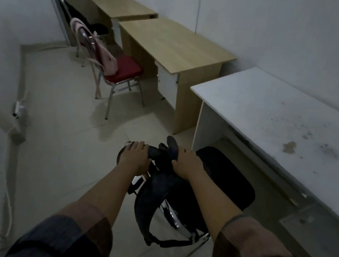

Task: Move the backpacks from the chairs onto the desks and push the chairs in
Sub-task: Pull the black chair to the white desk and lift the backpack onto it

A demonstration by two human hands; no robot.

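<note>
Both hands clamped on near black backpack | benches bare | pink backpack waits on far red chair | nothing finished

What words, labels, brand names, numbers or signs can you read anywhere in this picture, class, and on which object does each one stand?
None can be read. The black backpack, the pink backpack, the white desk and the wooden desk show no legible text; the view is dim and soft, so any small label would be lost.
</note>
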